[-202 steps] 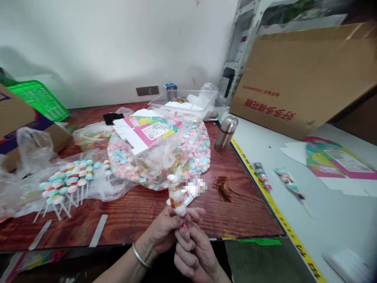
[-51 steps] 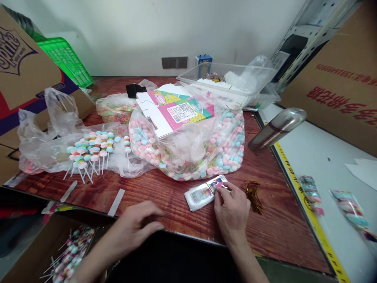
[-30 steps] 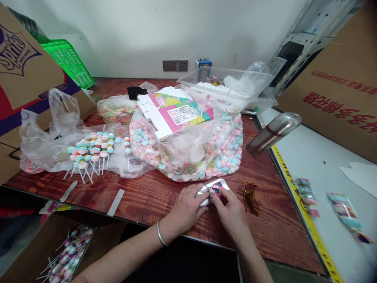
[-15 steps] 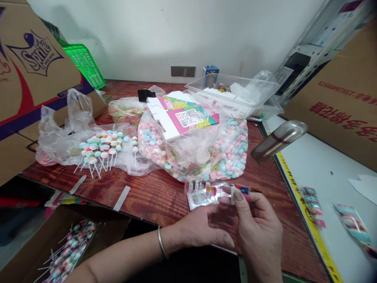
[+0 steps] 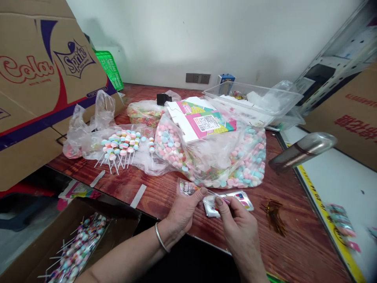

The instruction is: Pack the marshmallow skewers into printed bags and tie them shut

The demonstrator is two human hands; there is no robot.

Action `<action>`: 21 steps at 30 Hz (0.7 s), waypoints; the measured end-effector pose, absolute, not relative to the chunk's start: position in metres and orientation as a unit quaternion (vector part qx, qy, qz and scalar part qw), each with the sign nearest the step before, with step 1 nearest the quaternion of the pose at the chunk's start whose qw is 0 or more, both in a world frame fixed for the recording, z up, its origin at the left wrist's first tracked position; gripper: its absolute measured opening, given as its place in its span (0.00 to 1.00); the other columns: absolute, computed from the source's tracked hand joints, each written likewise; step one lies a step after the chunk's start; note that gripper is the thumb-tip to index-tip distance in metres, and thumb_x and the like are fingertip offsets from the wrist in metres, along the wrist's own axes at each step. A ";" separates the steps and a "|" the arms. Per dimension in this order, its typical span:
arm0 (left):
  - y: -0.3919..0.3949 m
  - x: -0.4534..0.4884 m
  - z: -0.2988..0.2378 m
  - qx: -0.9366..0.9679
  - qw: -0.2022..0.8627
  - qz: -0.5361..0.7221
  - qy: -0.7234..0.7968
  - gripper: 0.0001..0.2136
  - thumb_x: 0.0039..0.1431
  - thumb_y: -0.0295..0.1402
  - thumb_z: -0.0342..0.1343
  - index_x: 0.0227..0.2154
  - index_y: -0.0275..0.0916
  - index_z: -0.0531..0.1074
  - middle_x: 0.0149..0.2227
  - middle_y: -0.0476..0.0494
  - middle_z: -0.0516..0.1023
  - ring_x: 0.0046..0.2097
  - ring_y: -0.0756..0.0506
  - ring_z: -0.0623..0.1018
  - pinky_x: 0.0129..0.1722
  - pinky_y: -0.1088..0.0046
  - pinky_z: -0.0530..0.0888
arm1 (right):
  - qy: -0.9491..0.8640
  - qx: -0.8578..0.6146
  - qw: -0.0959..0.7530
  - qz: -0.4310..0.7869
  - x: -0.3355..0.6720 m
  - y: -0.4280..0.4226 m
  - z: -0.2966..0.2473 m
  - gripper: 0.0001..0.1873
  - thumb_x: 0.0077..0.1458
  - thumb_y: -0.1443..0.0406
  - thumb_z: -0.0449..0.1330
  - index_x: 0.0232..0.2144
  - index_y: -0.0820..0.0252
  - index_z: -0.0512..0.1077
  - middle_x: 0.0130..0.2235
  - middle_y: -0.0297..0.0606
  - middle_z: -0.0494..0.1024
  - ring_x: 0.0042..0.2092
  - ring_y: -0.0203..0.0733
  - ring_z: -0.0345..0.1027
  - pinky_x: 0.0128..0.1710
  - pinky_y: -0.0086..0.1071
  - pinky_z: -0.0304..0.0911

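Observation:
My left hand point(image 5: 183, 211), with a silver bangle on the wrist, pinches one small clear printed wrapper bag point(image 5: 188, 187) by its near end. My right hand point(image 5: 235, 222) pinches the same wrapper's other end, just over a small stack of wrapper bags point(image 5: 235, 198) lying on the wooden table point(image 5: 297, 236). Beyond my hands sits a big clear bag of pastel candies point(image 5: 232, 161) with flat pink printed cartons point(image 5: 203, 120) on top. To the left, a row of candy lollipops on white sticks point(image 5: 120, 147) lies on crumpled plastic.
A Cola/Sprite cardboard box point(image 5: 38, 86) stands at the left, and an open box of wrapped lollipops point(image 5: 76, 251) sits below the table edge. Gold twist ties point(image 5: 273, 214), a steel flask point(image 5: 300, 151), a clear tub point(image 5: 253, 100) and a white table point(image 5: 332, 177) lie to the right.
My hands went from holding a wrapped lollipop to the wrapper stack on the table. They drew one wrapper off the stack, and both now pinch it. The view has shifted left.

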State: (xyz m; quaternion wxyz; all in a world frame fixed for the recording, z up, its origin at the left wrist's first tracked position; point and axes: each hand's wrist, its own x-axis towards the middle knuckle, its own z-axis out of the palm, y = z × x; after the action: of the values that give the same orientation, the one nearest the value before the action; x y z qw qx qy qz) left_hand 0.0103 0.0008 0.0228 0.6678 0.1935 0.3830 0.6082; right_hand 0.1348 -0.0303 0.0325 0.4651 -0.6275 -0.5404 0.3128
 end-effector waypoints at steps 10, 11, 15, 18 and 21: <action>0.020 -0.071 0.008 0.025 0.704 0.658 0.265 0.16 0.44 0.32 0.70 0.25 0.36 0.66 0.22 0.55 0.66 0.24 0.56 0.63 0.23 0.80 0.60 | -0.583 -0.606 0.445 0.306 0.091 -0.007 0.035 0.25 0.61 0.49 0.50 0.24 0.58 0.73 0.20 0.34 0.71 0.24 0.40 0.67 0.25 0.29 0.61; 0.022 -0.088 0.010 0.007 0.686 0.681 0.256 0.15 0.44 0.31 0.71 0.25 0.36 0.67 0.23 0.55 0.66 0.23 0.57 0.63 0.22 0.81 0.60 | -0.599 -0.597 0.440 0.304 0.082 0.000 0.035 0.23 0.61 0.50 0.51 0.27 0.58 0.75 0.21 0.34 0.73 0.26 0.41 0.69 0.27 0.29 0.62; 0.027 -0.155 0.018 -0.040 0.595 0.762 0.252 0.13 0.44 0.29 0.70 0.24 0.35 0.68 0.22 0.55 0.66 0.22 0.57 0.63 0.21 0.81 0.61 | -0.731 -0.516 0.366 0.255 0.025 0.044 0.025 0.14 0.61 0.58 0.52 0.34 0.57 0.75 0.33 0.36 0.80 0.35 0.42 0.73 0.36 0.30 0.65; 0.025 -0.192 0.021 -0.071 0.535 0.799 0.265 0.11 0.50 0.28 0.66 0.23 0.35 0.67 0.21 0.56 0.64 0.21 0.57 0.61 0.20 0.81 0.61 | -0.783 -0.521 0.282 0.189 -0.028 0.084 0.011 0.13 0.61 0.66 0.50 0.32 0.58 0.75 0.33 0.40 0.79 0.36 0.43 0.73 0.36 0.32 0.63; 0.023 -0.212 0.020 -0.097 0.504 0.814 0.273 0.10 0.54 0.28 0.64 0.23 0.36 0.67 0.21 0.56 0.63 0.21 0.57 0.61 0.20 0.81 0.61 | -0.783 -0.550 0.247 0.154 -0.068 0.113 0.002 0.13 0.59 0.68 0.52 0.26 0.61 0.73 0.28 0.45 0.77 0.32 0.46 0.71 0.30 0.33 0.58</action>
State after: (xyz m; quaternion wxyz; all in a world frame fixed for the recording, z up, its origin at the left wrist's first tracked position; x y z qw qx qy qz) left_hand -0.2124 0.0227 0.0199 0.5040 -0.0969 0.2730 0.8137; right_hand -0.0676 0.1130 0.0018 0.2465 -0.5505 -0.7826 0.1539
